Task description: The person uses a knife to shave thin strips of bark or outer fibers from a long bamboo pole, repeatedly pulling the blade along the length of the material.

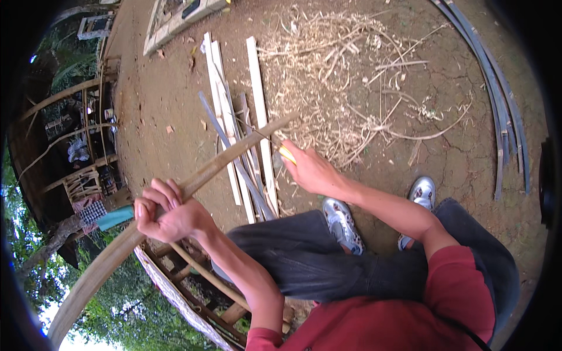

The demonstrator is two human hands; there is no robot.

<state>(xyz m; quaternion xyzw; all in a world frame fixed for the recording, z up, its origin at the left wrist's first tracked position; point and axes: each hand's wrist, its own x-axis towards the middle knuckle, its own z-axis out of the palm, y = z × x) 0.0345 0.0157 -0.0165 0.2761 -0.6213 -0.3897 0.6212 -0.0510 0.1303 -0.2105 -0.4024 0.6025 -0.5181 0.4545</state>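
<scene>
Perhaps the bamboo strip point(219, 165) clasped in the left hand point(175, 212) twists if loosened; the yellow-handled tool point(287, 154) (blade unclear) clenched in the right hand point(314, 171) could skid.

The single wide fisheye view is taken from the head and is faced steeply down toward the brown bare-earth ground point(451, 161). The dark red short-sleeved shirt point(374, 327) is seen closest, at the lower edge; the bare left hand point(175, 217) and bare right hand point(313, 169) are shown near, left of centre and around centre. Green leafy foliage point(123, 316) is caught farther off, lower left.
</scene>
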